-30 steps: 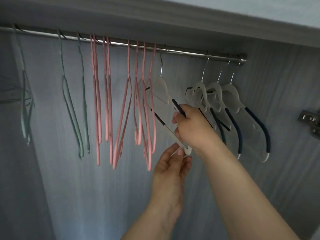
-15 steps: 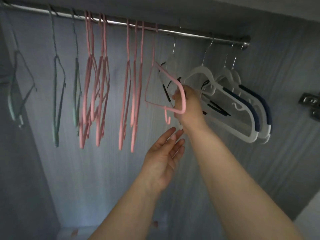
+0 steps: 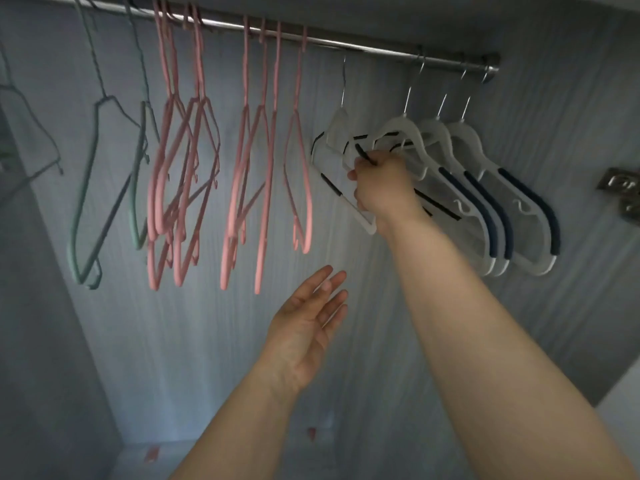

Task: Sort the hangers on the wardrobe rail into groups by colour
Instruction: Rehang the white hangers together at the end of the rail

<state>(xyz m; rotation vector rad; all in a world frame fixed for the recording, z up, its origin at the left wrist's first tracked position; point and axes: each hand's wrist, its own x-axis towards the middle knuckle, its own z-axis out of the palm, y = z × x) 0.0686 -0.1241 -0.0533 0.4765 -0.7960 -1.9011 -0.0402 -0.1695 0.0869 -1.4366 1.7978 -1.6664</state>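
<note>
From the head view, we're looking up into the wardrobe, and the metal rail (image 3: 363, 48) runs across the top from the left edge to its end fitting at upper right. Hanging off it at far left are the green hangers (image 3: 86, 202), thin and wiry, turned at loose angles. Next along come the pink hangers (image 3: 194, 188), a crowded bunch with a first cluster overlapping itself and a second cluster just to its right, the last pink one hanging a little apart from the others. Then the white hangers (image 3: 485, 188) with dark navy grip strips on their arms take over the right stretch of the rail, three of them nested close together near the end fitting. One more white hanger (image 3: 337, 128) hangs by its metal hook between the pinks and that nested group, and that's where the action is: the right hand (image 3: 381, 187) is up there, fingers curled round the arm of this hanger at a dark strip, back of the hand toward us, its forearm reaching up from the lower right corner. The left hand (image 3: 306, 327) sits lower, well below the hangers, palm turned up and fingers stretched out and relaxed, touching nothing at all. Behind it all is the grey, grain-textured back panel (image 3: 363, 358), and over at the right edge a metal hinge (image 3: 621, 192) shows on the side wall.
</note>
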